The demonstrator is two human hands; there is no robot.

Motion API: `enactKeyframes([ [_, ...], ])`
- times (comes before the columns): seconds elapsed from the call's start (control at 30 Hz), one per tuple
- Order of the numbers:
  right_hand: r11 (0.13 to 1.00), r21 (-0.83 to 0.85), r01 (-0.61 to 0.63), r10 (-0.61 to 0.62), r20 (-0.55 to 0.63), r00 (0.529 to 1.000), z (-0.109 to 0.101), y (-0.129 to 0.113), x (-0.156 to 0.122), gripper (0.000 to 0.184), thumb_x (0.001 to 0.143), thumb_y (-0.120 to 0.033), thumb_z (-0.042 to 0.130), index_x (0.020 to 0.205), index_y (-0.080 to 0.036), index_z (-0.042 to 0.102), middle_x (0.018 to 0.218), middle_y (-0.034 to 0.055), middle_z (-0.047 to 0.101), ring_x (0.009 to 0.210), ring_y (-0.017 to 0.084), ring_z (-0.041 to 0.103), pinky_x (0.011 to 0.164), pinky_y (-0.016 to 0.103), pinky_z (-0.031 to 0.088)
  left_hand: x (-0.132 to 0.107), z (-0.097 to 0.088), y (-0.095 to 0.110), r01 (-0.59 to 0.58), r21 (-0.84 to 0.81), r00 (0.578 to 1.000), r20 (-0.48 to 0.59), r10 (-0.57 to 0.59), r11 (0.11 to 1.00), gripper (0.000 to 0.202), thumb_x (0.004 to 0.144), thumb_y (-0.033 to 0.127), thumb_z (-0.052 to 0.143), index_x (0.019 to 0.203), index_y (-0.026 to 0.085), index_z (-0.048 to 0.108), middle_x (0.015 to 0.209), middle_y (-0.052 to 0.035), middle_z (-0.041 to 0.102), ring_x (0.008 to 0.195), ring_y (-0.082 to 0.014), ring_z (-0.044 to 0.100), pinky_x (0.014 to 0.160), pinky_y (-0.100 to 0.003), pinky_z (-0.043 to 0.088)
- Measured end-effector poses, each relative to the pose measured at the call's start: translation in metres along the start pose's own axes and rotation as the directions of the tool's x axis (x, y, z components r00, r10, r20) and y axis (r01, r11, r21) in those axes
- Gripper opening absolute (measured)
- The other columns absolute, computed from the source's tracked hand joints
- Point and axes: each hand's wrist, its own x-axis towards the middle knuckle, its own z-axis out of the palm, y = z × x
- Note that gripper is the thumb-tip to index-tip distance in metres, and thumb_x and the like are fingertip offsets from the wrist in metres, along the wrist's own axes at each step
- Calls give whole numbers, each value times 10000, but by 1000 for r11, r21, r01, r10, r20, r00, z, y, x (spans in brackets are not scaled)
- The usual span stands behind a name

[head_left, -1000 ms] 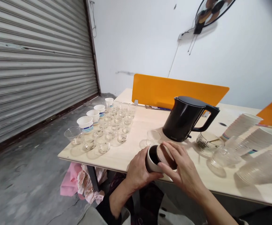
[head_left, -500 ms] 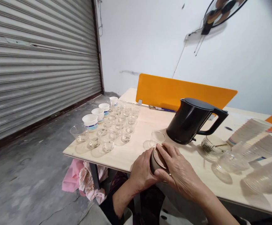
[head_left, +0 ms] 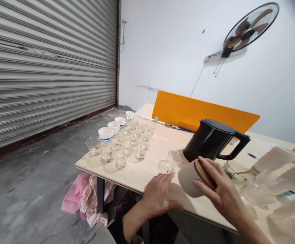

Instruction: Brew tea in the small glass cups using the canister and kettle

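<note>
My right hand grips a beige round canister by its lidded end, tilted and lifted a little above the wooden table. My left hand rests at the table's near edge, fingers loosely spread, holding nothing. A small empty glass cup stands just beyond both hands. Behind the canister stands a black electric kettle.
Several small glass cups and white paper cups stand in rows at the table's left end. Stacked paper cups and plastic cups lie at the right. An orange divider crosses the back. Pink cloth lies on the floor.
The lid has been closed onto the canister. My left hand let go of it and dropped to the table edge; my right hand lifted the canister to the right.
</note>
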Motion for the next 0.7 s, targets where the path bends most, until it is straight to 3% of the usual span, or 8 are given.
enactKeyframes([
  [0.1,998,-67,-9,1,-121,993,-21,11,29,670,948,-562,592,1549,-295,462,1452,122,530,1313,350,548,1104,501,461,-1,2,1,-26,88,999,50,22,996,768,752,663,814,1346,229,595,1295,-108,688,1206,-341,614,1045,-501,488],
  [0.2,990,-136,-31,3,-208,978,-20,20,67,709,928,-603,597,1539,-262,482,1425,146,539,1315,366,532,1095,520,457,-1,4,3,-47,139,997,73,37,989,646,753,584,854,1258,244,637,1278,-77,688,1211,-311,597,1046,-454,472],
  [0.43,980,-150,-131,107,-162,981,45,39,136,721,890,-619,600,1494,-230,535,1395,173,542,1288,379,513,1042,515,475,-3,3,3,-97,142,993,75,87,985,534,792,561,836,1182,246,653,1273,-62,686,1224,-297,582,1041,-445,459],
  [0.7,977,-100,-187,189,4,982,110,64,161,717,881,-589,614,1477,-199,537,1393,174,532,1271,360,522,1043,477,472,-2,2,-2,-48,34,998,35,46,998,477,824,502,825,1189,236,670,1245,-60,710,1162,-287,616,1004,-430,485],
])
